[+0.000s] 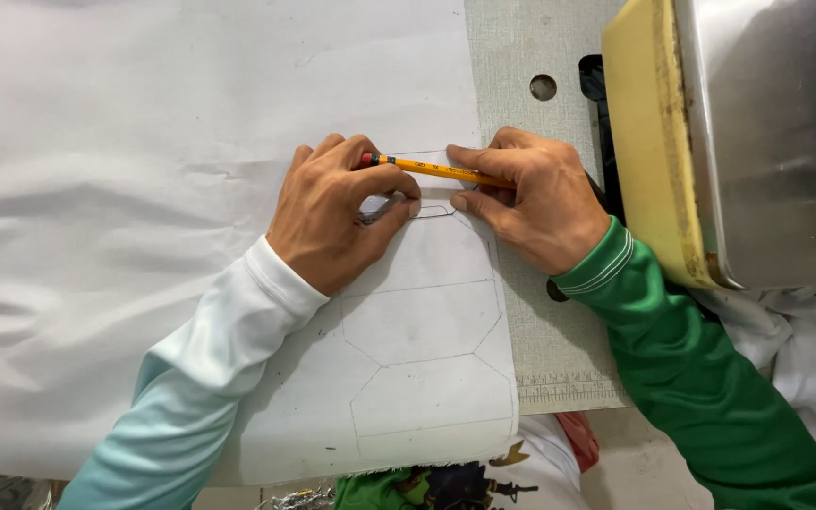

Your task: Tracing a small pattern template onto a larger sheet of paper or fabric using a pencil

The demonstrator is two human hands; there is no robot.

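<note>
Two hands are working on the white fabric sheet (191,142): the right hand (531,198) is gripping a yellow wooden pencil (436,171), while the left hand (337,212), fingers curled, is pressing the cloth beside it.

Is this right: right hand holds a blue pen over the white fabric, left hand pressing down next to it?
Not quite. The head view shows the right hand holding a yellow pencil, not a blue pen. The rest stands: it is over the white fabric, and the left hand presses down next to it.

Yellow pencil (441,171), white fabric (96,189) with grey pencilled outlines, green sleeve (701,378).
</note>
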